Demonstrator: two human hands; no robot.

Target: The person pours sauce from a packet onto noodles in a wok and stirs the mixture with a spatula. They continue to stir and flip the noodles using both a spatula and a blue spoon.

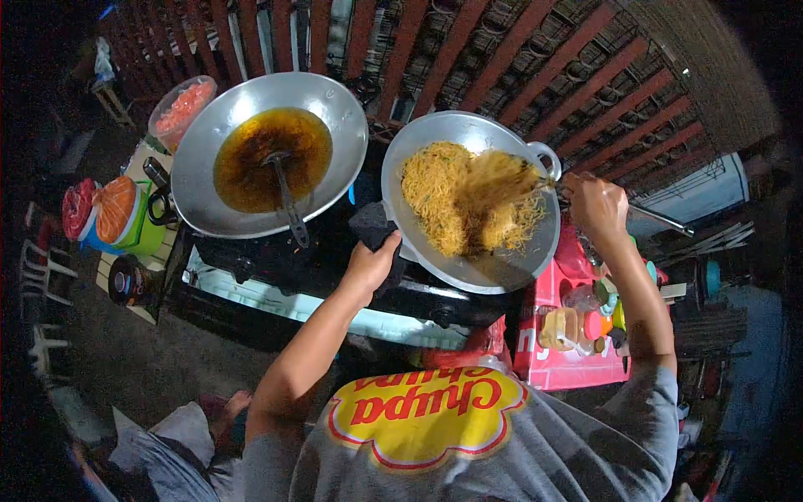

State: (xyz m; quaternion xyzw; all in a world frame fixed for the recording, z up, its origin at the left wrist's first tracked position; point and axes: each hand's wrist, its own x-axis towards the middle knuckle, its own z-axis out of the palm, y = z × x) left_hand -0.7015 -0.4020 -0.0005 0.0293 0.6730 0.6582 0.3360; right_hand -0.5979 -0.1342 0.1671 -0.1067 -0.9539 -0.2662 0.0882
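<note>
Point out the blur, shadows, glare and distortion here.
Head view: the utensil in the right hand smears with motion over the noodles; head view: shadow darkens the lower side of the noodle pan; head view: highlights glint on the left pan; head view: dark corners and fanning slats suggest a wide-angle lens.

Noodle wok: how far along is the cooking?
Seemingly done: the noodles look golden and loose. In hand: the right hand works a blurred long-handled utensil in them; the left hand holds a dark cloth against the wok. Left, probably: taking them out, as they lie in the wok.
</note>
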